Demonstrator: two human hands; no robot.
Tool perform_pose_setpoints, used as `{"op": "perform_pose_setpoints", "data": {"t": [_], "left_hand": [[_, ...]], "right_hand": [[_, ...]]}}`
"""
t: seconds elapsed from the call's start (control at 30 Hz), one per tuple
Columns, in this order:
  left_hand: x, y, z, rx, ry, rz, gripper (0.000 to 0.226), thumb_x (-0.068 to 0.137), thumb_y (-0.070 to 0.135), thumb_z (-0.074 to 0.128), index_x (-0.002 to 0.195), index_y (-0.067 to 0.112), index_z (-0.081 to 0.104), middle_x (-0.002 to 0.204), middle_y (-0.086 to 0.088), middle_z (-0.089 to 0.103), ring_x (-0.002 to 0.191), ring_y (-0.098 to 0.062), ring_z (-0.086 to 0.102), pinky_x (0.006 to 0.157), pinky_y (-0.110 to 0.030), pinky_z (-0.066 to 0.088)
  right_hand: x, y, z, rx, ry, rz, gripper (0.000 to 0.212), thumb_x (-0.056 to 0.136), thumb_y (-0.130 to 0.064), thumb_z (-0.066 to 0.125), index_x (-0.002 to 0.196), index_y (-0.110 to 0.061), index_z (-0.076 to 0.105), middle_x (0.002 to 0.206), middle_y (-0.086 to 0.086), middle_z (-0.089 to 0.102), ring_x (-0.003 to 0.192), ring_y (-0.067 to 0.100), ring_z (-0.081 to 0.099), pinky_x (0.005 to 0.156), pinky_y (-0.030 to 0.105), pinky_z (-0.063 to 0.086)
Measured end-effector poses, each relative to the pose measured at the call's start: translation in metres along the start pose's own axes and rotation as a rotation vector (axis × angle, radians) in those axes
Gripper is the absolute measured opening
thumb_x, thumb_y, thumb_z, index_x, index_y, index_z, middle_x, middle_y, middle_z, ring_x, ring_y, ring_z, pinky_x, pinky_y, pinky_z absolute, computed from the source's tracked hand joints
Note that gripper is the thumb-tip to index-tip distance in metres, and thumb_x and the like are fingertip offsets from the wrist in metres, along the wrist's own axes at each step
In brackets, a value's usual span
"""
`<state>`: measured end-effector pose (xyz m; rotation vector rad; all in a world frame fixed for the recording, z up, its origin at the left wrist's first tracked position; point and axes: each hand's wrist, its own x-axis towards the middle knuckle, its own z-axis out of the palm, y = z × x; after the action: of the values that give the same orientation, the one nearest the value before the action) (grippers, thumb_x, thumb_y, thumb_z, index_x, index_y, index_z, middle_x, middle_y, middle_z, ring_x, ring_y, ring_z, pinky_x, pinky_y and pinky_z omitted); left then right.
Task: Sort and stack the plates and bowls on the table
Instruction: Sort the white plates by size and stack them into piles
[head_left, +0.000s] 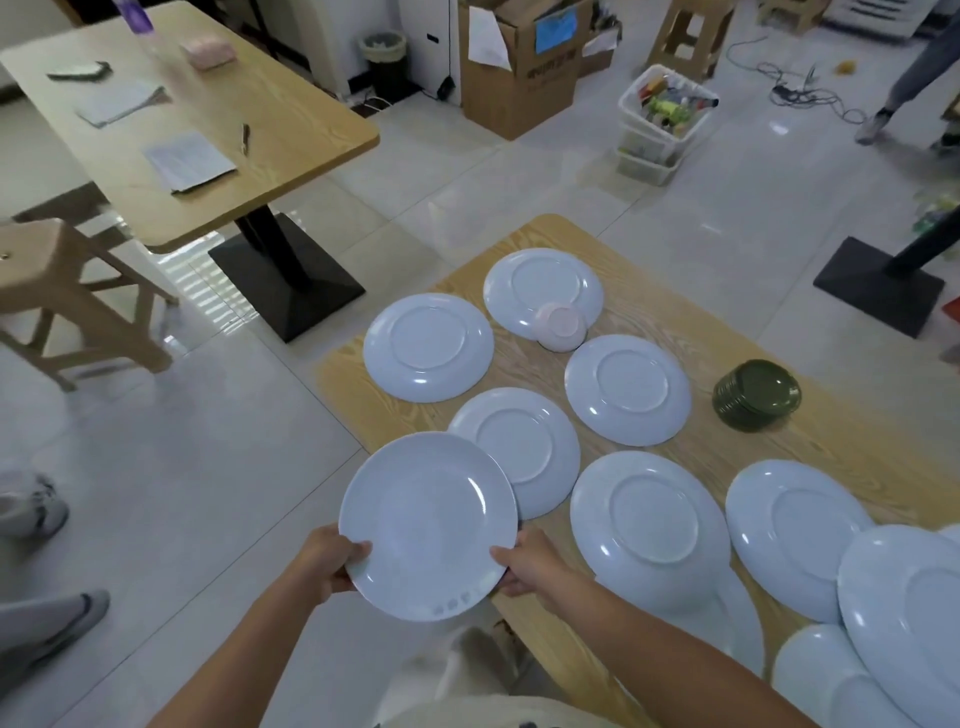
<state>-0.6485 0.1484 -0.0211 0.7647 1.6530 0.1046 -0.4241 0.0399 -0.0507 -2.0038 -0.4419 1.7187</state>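
Blue plate (429, 525) face-up, gripped both sides — left hand (332, 558), right hand (524, 564) fingers clamped on rim.

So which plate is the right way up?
The plate held in both hands, left hand and right hand. The others lie upside down.

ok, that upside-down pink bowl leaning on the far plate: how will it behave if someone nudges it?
The pink bowl sits tilted, one side up on the far plate rim, so it would probably slide or drop flat. It looks rigid and glossy, so likely slippery. Upside down, it seems unlikely to roll.
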Motion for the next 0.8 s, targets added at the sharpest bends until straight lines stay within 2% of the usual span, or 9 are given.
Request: {"op": "perform_pose_setpoints", "data": {"t": [0.1, 0.4, 0.57, 0.7, 0.8], "left_hand": [[0.002, 0.006, 0.007, 0.026, 0.019, 0.008, 0.038, 0.091, -0.008, 0.053, 0.129, -0.006, 0.051, 0.12, -0.028, 0.06, 0.093, -0.038, 0.059, 0.079, -0.049, 0.052], [0.016, 0.03, 0.033, 0.065, 0.023, 0.01, 0.038, 0.091, -0.008, 0.054, 0.128, -0.007, 0.05, 0.112, -0.024, 0.06, 0.093, -0.039, 0.059, 0.075, -0.05, 0.054], [0.023, 0.048, 0.046, 0.11, 0.0, 0.042, 0.038, 0.091, -0.007, 0.053, 0.129, -0.005, 0.05, 0.119, -0.025, 0.059, 0.104, -0.043, 0.06, 0.074, -0.051, 0.054], [0.028, 0.059, 0.057, 0.134, -0.016, 0.054, 0.035, 0.092, -0.005, 0.053, 0.127, -0.005, 0.051, 0.104, -0.02, 0.059, 0.089, -0.037, 0.059, 0.07, -0.048, 0.053], [0.032, 0.066, 0.064, 0.136, -0.026, 0.047, 0.035, 0.091, -0.005, 0.054, 0.126, -0.005, 0.05, 0.102, -0.019, 0.057, 0.088, -0.037, 0.058, 0.069, -0.048, 0.053]], "right_hand": [[0.003, 0.002, -0.003, 0.005, 0.034, 0.009, 0.026, 0.093, -0.02, 0.055, 0.117, -0.012, 0.059, 0.1, 0.004, 0.067, 0.071, 0.016, 0.067, 0.056, 0.021, 0.054], [0.011, -0.002, -0.021, 0.066, 0.148, 0.065, 0.022, 0.092, -0.018, 0.055, 0.111, -0.008, 0.06, 0.109, 0.011, 0.067, 0.079, 0.022, 0.067, 0.064, 0.025, 0.058], [0.012, -0.006, -0.028, 0.155, 0.204, 0.094, 0.023, 0.092, -0.016, 0.057, 0.111, -0.003, 0.059, 0.112, 0.017, 0.065, 0.078, 0.024, 0.064, 0.058, 0.026, 0.055], [0.012, -0.01, -0.035, 0.255, 0.253, 0.111, 0.02, 0.091, -0.015, 0.061, 0.105, 0.0, 0.06, 0.11, 0.021, 0.065, 0.083, 0.028, 0.063, 0.055, 0.027, 0.054], [0.011, -0.011, -0.039, 0.34, 0.273, 0.112, 0.018, 0.091, -0.013, 0.061, 0.102, 0.001, 0.059, 0.107, 0.022, 0.065, 0.081, 0.027, 0.064, 0.052, 0.027, 0.053]]}}
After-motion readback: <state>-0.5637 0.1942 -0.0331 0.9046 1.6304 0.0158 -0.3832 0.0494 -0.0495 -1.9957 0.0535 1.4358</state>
